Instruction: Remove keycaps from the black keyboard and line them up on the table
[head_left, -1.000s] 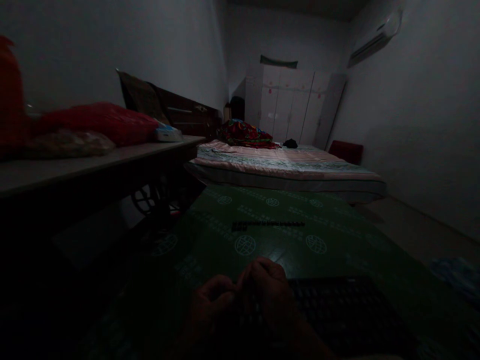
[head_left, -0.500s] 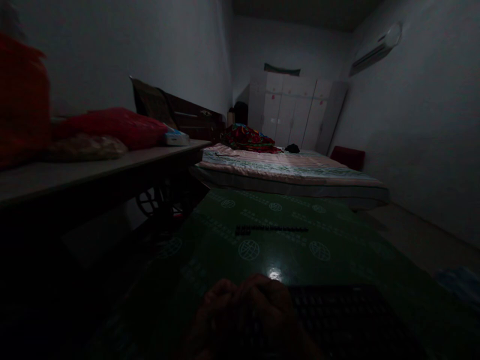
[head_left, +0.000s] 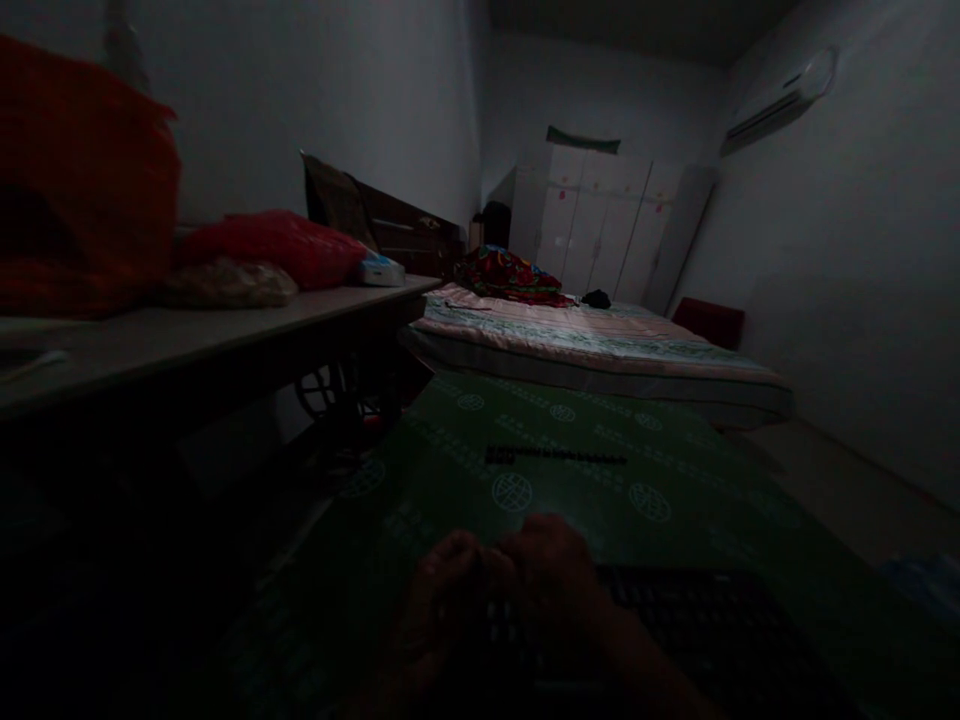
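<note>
The room is very dark. My left hand [head_left: 442, 605] and my right hand [head_left: 559, 590] are close together at the bottom centre, over a green patterned table cover [head_left: 675, 480]. Both have their fingers curled and pinched together around something small and dark that I cannot make out. A dark mesh-like object [head_left: 705, 620] lies just right of my right hand. A long thin black strip [head_left: 555, 457] lies on the cover farther away.
A long table [head_left: 225, 330] at the left carries red bags [head_left: 277, 245] and a small blue-white box [head_left: 381, 270]. A bed [head_left: 600, 345] with a colourful bundle [head_left: 510, 275] stands behind. White wardrobes [head_left: 600, 235] are at the far wall.
The view has shifted left, so the table and red bags fill more of the left side. My hands stay together low in the view, still pinched.
</note>
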